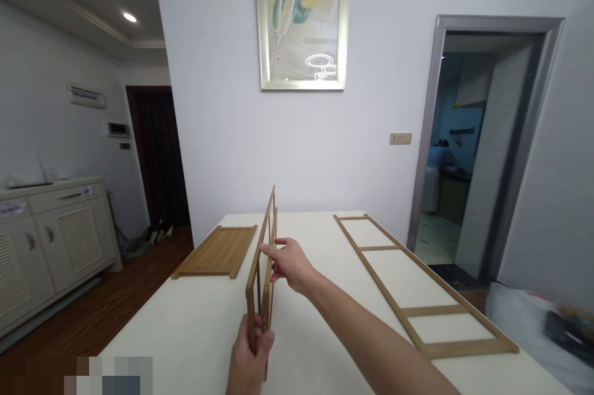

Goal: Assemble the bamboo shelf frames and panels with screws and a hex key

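Two narrow wooden frames, or one folded pair, stand on edge above the table's middle; I cannot tell whether they are joined. My left hand is closed around the near lower end of the left wooden frame, thumb toward the other piece. Farther along, my right hand pinches the upper bars, its thumb over the left frame and its fingers by the right piece. Flat to the left lies a wooden panel with end bars. A long ladder-like wooden frame rests flat on the right.
The white table reaches to the wall, where a framed picture hangs. A white cabinet stands at left on the wood floor. A doorway opens at right, with a plastic-wrapped bundle beside the table.
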Demonstrator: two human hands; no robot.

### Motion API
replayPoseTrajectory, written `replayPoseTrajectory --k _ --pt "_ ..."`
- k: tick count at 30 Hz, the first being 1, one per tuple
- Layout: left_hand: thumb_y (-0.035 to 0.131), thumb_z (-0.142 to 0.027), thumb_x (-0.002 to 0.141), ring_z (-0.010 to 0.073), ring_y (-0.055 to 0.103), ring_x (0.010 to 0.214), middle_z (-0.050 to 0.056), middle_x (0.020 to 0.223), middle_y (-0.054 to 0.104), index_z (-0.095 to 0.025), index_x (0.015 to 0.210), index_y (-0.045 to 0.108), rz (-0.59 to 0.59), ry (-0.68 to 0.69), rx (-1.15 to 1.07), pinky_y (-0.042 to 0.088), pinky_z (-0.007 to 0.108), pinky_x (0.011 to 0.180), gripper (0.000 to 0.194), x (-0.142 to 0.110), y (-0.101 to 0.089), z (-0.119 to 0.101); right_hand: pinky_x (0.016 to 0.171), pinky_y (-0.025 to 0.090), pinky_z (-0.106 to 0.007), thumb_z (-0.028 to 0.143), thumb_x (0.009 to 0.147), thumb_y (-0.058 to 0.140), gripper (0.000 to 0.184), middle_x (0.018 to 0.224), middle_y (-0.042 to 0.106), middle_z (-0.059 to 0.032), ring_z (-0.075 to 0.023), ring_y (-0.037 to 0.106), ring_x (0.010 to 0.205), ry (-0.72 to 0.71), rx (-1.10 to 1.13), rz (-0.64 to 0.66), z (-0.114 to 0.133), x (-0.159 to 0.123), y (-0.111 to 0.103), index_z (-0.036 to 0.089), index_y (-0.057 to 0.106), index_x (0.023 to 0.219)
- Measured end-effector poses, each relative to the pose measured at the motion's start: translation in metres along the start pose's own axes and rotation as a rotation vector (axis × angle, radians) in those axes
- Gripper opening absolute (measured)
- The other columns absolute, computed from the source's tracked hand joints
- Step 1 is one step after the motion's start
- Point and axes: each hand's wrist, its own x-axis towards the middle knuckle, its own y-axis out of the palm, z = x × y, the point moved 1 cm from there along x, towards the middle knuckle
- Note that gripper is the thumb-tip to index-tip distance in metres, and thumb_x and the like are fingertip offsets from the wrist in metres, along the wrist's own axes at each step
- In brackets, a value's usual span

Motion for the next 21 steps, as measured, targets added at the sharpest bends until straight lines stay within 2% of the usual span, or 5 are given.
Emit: replayPoseTrajectory --k 3,9,14,19,21 --pt "0.063 -0.07 0.07 0.0163 0.05 0.06 -0.004 0.064 0.049 -0.02 0.092 0.056 0.056 -0.002 0.005 0.043 0.027 0.058 0.055 0.004 -0.004 0.005 0.034 0.049 -0.02 0.034 0.086 0.066 0.046 0.063 0.047 0.0076 -0.0064 0.043 0.043 -0.011 0.054 0.005 -0.006 0.004 0.002 0.011 0.043 0.119" --pt "0.061 -0.06 0.079 0.0188 0.056 0.073 -0.001 0.076 0.058 -0.019 0.11 0.054 0.086 0.007 0.014 0.046 0.028 0.065 0.052 0.004 -0.005 0.005 0.032 0.048 -0.02 0.042 0.088 0.064 0.039 0.071 0.05 0.0047 -0.0055 0.043 0.041 -0.015 0.101 0.017 -0.015 0.005 0.004 0.016 0.046 0.111" --pt "0.061 -0.059 0.08 0.0189 0.058 0.073 0.0 0.078 0.059 -0.02 0.107 0.056 0.082 -0.008 -0.019 0.046 0.028 0.064 0.049 0.003 -0.005 0.002 0.037 0.053 -0.026 0.047 0.092 0.053 0.031 0.078 0.05 0.0019 -0.0049 0.043 0.042 -0.01 0.135 0.066 -0.022 -0.006 0.002 0.017 0.052 0.1" --pt "0.062 -0.058 0.08 0.0174 0.055 0.07 -0.002 0.073 0.056 -0.02 0.099 0.057 0.094 0.022 -0.022 0.046 0.027 0.064 0.043 0.003 -0.006 0.0 0.041 0.053 -0.029 0.026 0.09 0.045 0.019 0.082 0.05 0.0012 -0.0065 0.046 0.044 -0.027 0.114 0.093 -0.045 -0.016 0.0 0.018 0.054 0.104" --pt "0.063 -0.058 0.079 0.0173 0.056 0.069 -0.002 0.072 0.057 -0.02 0.098 0.058 0.098 0.019 -0.032 0.046 0.027 0.064 0.043 0.002 -0.006 -0.001 0.043 0.054 -0.029 0.016 0.083 0.044 0.027 0.083 0.051 0.0009 -0.008 0.049 0.046 -0.046 0.033 0.083 -0.06 -0.019 -0.001 0.018 0.053 0.109"
